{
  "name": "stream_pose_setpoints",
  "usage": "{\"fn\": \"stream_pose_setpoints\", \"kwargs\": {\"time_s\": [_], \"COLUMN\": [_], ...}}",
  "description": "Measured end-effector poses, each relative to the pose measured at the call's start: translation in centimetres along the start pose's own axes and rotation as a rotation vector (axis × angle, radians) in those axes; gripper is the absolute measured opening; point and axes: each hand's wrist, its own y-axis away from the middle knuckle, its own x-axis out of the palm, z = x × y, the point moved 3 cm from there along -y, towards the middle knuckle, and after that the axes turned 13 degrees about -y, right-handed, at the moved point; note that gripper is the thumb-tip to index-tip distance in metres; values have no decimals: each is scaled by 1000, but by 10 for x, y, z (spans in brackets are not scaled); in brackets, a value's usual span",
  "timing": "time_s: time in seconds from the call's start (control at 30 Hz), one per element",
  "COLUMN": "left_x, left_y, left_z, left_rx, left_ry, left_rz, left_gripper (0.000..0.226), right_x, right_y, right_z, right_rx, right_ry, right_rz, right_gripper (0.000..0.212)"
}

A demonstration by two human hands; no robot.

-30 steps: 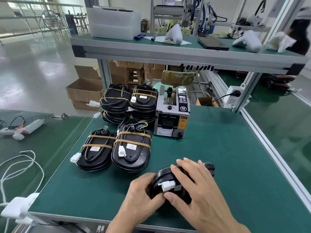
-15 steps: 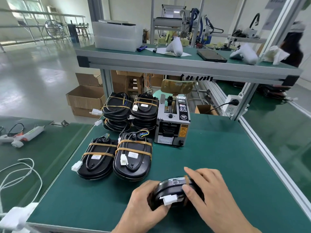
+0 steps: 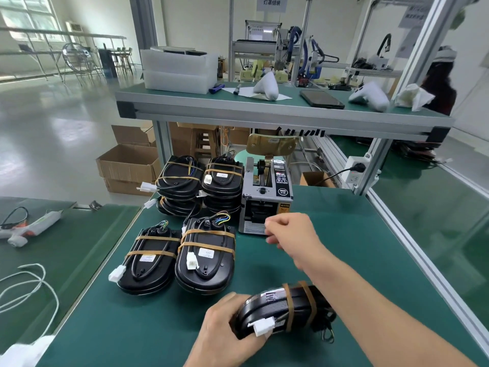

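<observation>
Taping is in hand: the black oval plastic housing point(image 3: 267, 311) is gripped at the green desk's point(image 3: 357, 234) near edge by the left hand's point(image 3: 222, 329) curled fingers. The right hand point(image 3: 291, 231), fingers curled, is held at the grey tape dispenser point(image 3: 264, 202). Whether a strip is pinched cannot be told; one is probably needed next.

**Green-matted workbench point(image 3: 344, 221): surface load**
Rear row, left to right: first stack of banded black housings point(image 3: 178, 178), second stack point(image 3: 223, 181) just beside it, tape dispenser point(image 3: 267, 197). Front row: left single housing point(image 3: 148, 263) and right single housing point(image 3: 206, 260), flat, side by side. Near edge: tilted housing point(image 3: 277, 311), on edge.
</observation>
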Motion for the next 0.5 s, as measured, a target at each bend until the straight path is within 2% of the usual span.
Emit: {"fn": "stream_pose_setpoints", "kwargs": {"time_s": [0.07,0.13,0.33,0.5], "left_x": [-1,-2,-1,-1], "left_y": [1,1,0,0], "left_z": [1,1,3,4], "left_rx": [-10,-18,-39,-40], "left_ry": [1,0,6,16], "left_rz": [8,17,16,17], "left_gripper": [32,32,32,30], "right_x": [16,26,32,34], "right_y": [-33,-52,-75,-83], "right_z": [-9,-19,-26,-30], "right_rx": [207,290,199,254], "right_ry": [-156,-241,-277,-408], "right_rz": [-95,-179,-351,-431], "right_gripper": [14,13,18,16]}}
